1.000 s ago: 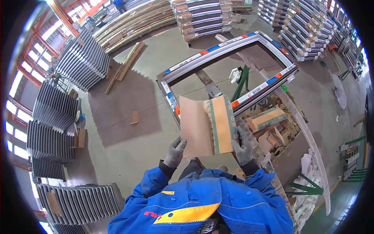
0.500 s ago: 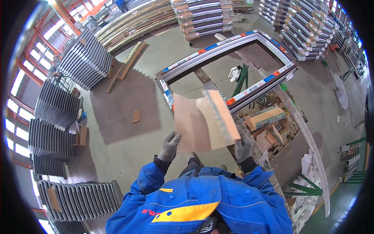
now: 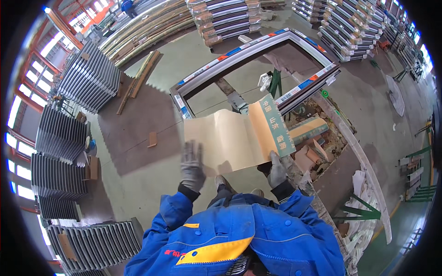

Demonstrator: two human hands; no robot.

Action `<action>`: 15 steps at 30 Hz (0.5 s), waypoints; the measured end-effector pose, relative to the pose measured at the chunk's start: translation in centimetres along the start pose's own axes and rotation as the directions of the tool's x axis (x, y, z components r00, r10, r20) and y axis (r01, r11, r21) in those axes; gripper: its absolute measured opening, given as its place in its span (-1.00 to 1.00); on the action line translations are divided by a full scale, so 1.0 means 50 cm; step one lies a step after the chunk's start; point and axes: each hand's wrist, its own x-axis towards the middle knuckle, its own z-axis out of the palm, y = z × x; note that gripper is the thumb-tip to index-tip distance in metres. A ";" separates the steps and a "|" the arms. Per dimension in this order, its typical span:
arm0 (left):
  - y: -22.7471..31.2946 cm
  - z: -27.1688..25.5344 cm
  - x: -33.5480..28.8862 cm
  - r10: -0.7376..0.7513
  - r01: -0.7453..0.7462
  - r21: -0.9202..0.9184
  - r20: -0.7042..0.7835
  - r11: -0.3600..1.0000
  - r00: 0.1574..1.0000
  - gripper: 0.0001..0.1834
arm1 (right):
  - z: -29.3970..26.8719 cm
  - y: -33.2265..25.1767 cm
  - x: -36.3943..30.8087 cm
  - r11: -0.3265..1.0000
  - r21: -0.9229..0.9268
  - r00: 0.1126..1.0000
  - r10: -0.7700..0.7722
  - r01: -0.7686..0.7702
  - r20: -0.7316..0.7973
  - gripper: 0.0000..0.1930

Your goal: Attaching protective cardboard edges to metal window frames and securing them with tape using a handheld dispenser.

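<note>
A creased sheet of brown cardboard [image 3: 225, 142], with a green printed band along its right side, is in front of my body. My right hand [image 3: 278, 171], in a grey glove, grips its lower right edge with the thumb on top. At the lower left edge, my gloved left hand [image 3: 192, 168] has its fingers stretched out and apart, slightly blurred; whether it touches the sheet I cannot tell. Just beyond the sheet lies a rectangular dark-and-white frame [image 3: 244, 49] with coloured labels, partly covered by the cardboard.
A bench [image 3: 317, 207] runs along my right with a rolled piece of cardboard [image 3: 309, 129] and scraps on it. Stacked grey panels [image 3: 57, 175] line the left. Wrapped frames [image 3: 225, 20] are piled at the back. Two wooden strips [image 3: 138, 83] and a cardboard scrap [image 3: 152, 139] lie on the floor.
The sheet has turned so that its printed band faces up more. My left hand has let go of its left edge and spread its fingers. My right hand still holds it.
</note>
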 end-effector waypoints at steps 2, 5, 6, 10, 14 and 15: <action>0.053 -0.007 0.010 0.299 -0.306 0.060 0.112 0.950 0.948 -0.15 | 0.021 -0.001 -0.022 0.968 -0.248 0.999 0.035 -0.037 -0.013 -0.63; 0.147 -0.013 0.024 0.391 -0.370 -0.148 0.157 0.917 0.907 -0.12 | 0.052 -0.003 -0.049 0.947 -0.316 0.998 -0.038 0.054 0.057 -0.61; 0.160 -0.012 0.026 0.401 -0.359 -0.230 0.179 0.905 0.898 -0.09 | 0.065 -0.018 -0.062 0.945 -0.326 0.997 0.006 0.019 0.075 -0.61; 0.140 0.051 0.035 0.418 -0.393 -0.189 0.115 0.900 0.901 -0.15 | 0.049 -0.001 -0.052 0.936 -0.351 0.992 0.015 0.031 0.127 -0.64; 0.125 0.089 0.032 0.424 -0.413 -0.143 0.058 0.899 0.904 -0.18 | 0.067 0.002 -0.056 0.966 -0.251 0.989 0.092 -0.062 0.112 -0.64; 0.123 0.095 0.031 0.426 -0.417 -0.144 0.029 0.897 0.904 -0.21 | 0.071 0.004 -0.054 0.967 -0.238 0.984 0.126 -0.093 0.126 -0.64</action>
